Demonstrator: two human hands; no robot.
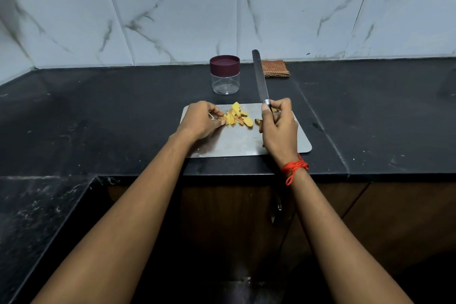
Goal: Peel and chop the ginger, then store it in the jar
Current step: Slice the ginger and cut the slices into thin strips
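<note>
Yellow ginger slices (238,116) lie in a small heap on a steel cutting board (237,141) near the counter's front edge. My left hand (201,120) rests at the heap's left side, its fingertips pinching the leftmost slices. My right hand (278,126) grips the handle of a long knife (259,76), whose blade points up and away, off the board. A small dark ginger scrap (258,121) lies just left of my right hand. The clear jar (225,75) with its maroon lid on stands behind the board.
A folded orange checked cloth (275,68) lies by the tiled wall, right of the jar. The black counter (370,116) stretches to both sides, with a lower step at the front left.
</note>
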